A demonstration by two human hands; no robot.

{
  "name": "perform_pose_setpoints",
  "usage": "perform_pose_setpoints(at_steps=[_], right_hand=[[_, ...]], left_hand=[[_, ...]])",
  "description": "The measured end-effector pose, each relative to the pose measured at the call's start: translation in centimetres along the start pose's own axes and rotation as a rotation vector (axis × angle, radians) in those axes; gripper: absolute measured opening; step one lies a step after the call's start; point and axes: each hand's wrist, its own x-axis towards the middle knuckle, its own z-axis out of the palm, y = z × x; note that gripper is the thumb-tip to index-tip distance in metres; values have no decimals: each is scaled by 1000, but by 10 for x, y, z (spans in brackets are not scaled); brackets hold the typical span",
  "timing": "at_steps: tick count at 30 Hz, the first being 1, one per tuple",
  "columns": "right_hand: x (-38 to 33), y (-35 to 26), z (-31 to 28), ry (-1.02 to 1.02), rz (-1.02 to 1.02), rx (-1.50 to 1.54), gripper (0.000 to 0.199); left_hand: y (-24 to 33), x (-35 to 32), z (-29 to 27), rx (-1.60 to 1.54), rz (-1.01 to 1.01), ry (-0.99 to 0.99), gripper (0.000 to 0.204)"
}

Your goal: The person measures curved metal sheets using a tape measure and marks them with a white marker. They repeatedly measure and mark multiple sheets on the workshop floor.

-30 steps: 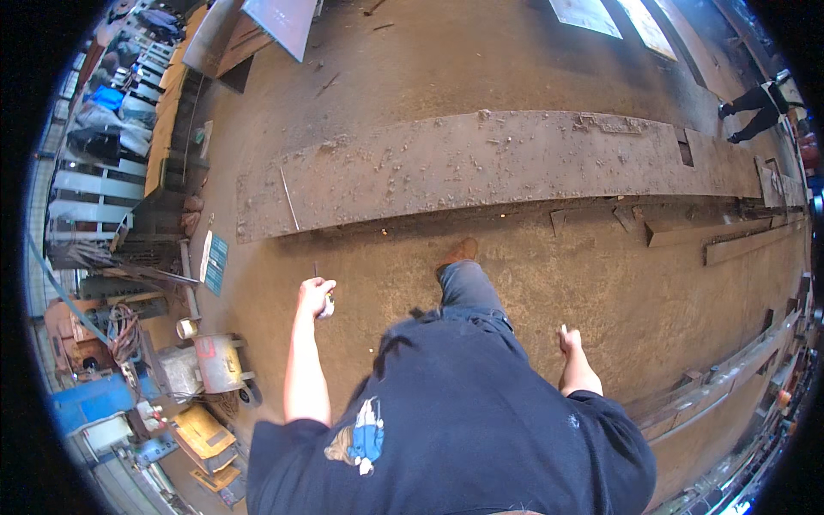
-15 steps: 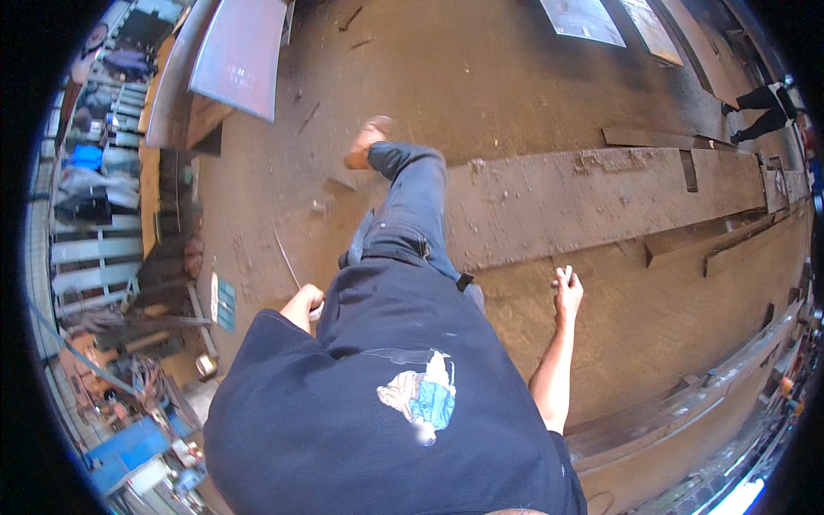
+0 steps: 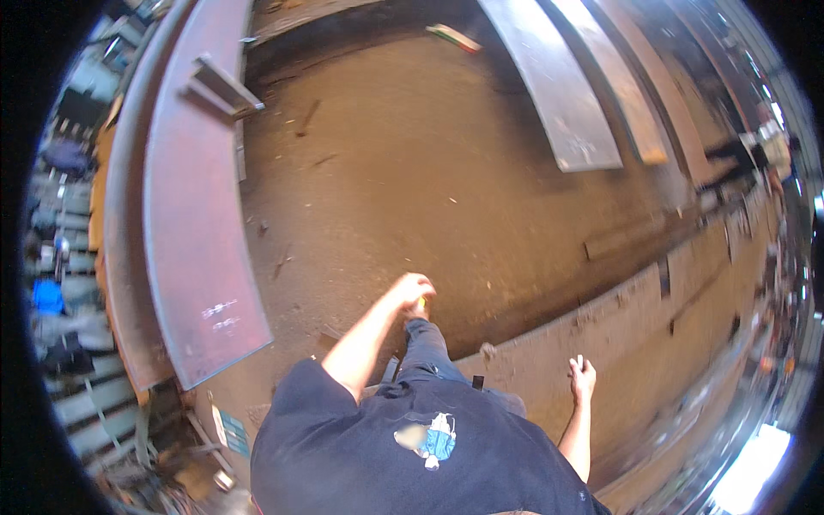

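Person walking across a workshop's dirt floor (image 3: 412, 180); since a second ago the view has swung round, so the long flat steel plate that lay straight ahead now runs along the lower right (image 3: 652, 343), and a rust-red plate (image 3: 193, 240) fills the left side. The left hand (image 3: 410, 292), low at the hip before, has come up in front of the body, curled shut round a small yellowish thing (image 3: 421, 302), too small to tell what. The thin rod seen by that hand earlier cannot be made out now. The right hand (image 3: 584, 378) swings loose at the side, fingers half open, holding nothing, above the near edge of the long plate. Looks like carrying in mid-stride, not work at a piece. Open floor ahead up to the grey plates (image 3: 558, 94) at the top; the red plate's corner juts close on the left.
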Motion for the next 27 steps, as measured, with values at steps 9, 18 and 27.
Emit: perform_pose_setpoints(at_steps=[9, 18, 27], right_hand=[[149, -111, 117, -160, 245, -217, 32], [480, -261, 281, -412, -37, -755, 43], [531, -1010, 679, -313, -1050, -488, 69]], left_hand=[[-155, -76, -129, 165, -738, 71, 31], [-134, 18, -261, -696, -841, 696, 43], [-59, 121, -333, -708, -965, 475, 33]])
